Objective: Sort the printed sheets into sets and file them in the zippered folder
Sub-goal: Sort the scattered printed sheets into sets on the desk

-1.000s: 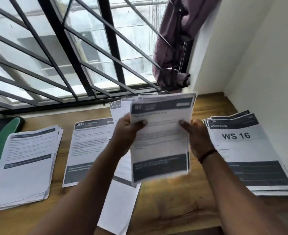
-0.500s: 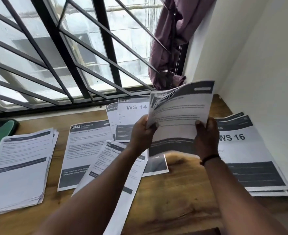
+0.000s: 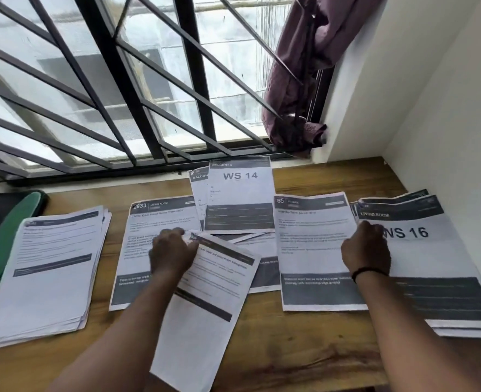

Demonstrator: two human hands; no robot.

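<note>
Printed sheets lie in sets on a wooden table (image 3: 296,352). My left hand (image 3: 173,254) grips the top corner of a tilted sheet (image 3: 205,301) in the middle. My right hand (image 3: 366,250) holds the right edge of a "Kitchen" sheet (image 3: 313,250), which lies flat beside the "WS 16" pile (image 3: 437,267). A "WS 14" pile (image 3: 240,193) sits at the back. A "Living Room" sheet (image 3: 148,222) lies left of centre, and a thick stack (image 3: 49,267) lies further left. The green folder (image 3: 4,250) shows at the left edge, partly under that stack.
A barred window (image 3: 120,94) runs along the table's far edge, with a purple curtain (image 3: 298,94) bunched at its right end. A white wall (image 3: 446,123) closes the right side. Bare wood shows along the near edge.
The sheet both hands held up has come down flat between the WS 14 and WS 16 piles. My left hand left it and moved onto the tilted sheet.
</note>
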